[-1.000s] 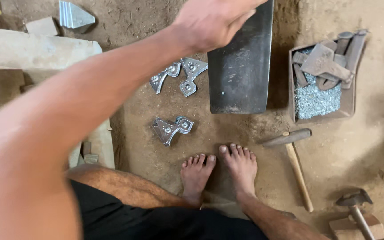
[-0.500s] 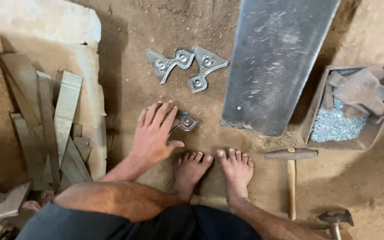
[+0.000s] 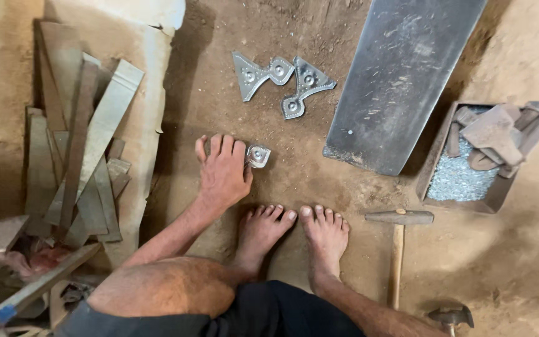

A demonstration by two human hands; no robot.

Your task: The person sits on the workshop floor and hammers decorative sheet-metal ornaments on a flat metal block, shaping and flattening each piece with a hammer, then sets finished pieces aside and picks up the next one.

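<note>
My left hand [image 3: 223, 175] lies palm down on the dirt floor, fingers together, over a small shiny embossed metal bracket [image 3: 259, 155]. Only the bracket's right corner shows, beside my thumb. Further out on the floor lie three similar triangular brackets [image 3: 282, 81], touching one another. My bare feet [image 3: 294, 231] rest just below the hand. My right hand is out of view.
A long dark metal slab [image 3: 400, 81] lies diagonally at the upper right. A box [image 3: 433, 168] at the right holds small silvery bits and metal pieces. A wooden-handled hammer [image 3: 398, 243] lies by my right foot, another hammer [image 3: 450, 316] at the bottom. Metal strips [image 3: 82, 143] are piled at the left.
My left arm swung down from high across the view to the single bracket near my feet. Its spread fingers have since closed together over it.
</note>
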